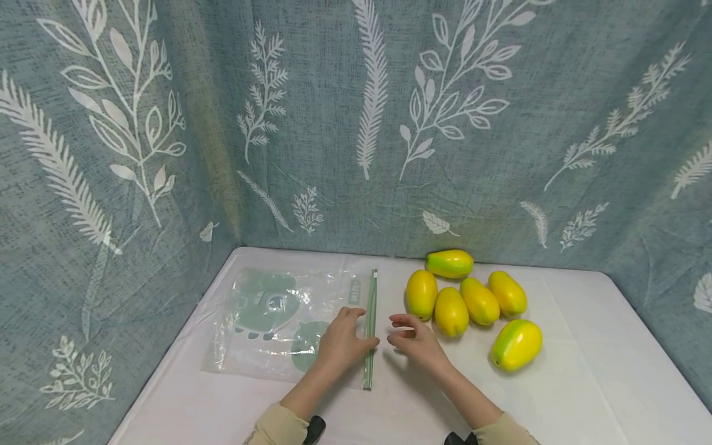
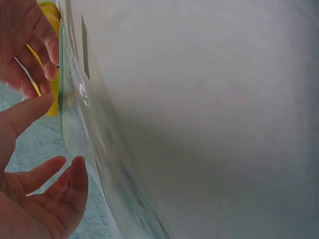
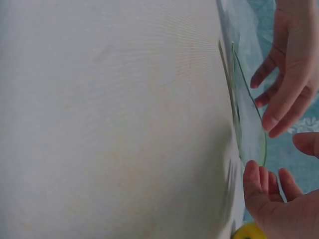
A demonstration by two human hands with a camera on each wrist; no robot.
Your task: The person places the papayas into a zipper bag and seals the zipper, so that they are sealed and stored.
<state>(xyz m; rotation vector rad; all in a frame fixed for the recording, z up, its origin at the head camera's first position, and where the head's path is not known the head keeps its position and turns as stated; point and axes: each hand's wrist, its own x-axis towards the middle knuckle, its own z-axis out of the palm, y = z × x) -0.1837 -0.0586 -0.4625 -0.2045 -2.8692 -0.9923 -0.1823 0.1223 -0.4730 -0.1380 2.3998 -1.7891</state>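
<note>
A clear zip bag with green prints lies flat on the table, its green zip edge facing right. In both wrist views the lips of the bag's mouth bow apart in the middle. My left hand hovers over the bag beside the zip edge, thumb and fingers spread, with nothing gripped. Just right of the mouth is my right hand, its fingers loosely bent and holding nothing. Several yellow, mango-shaped fruits tinged with green sit beyond and to the right of that hand.
The fruits stand in a loose cluster, with one fruit nearer the front right. A white cloth covers the table. Green-blue leaf-patterned curtains rise behind the table and along its sides.
</note>
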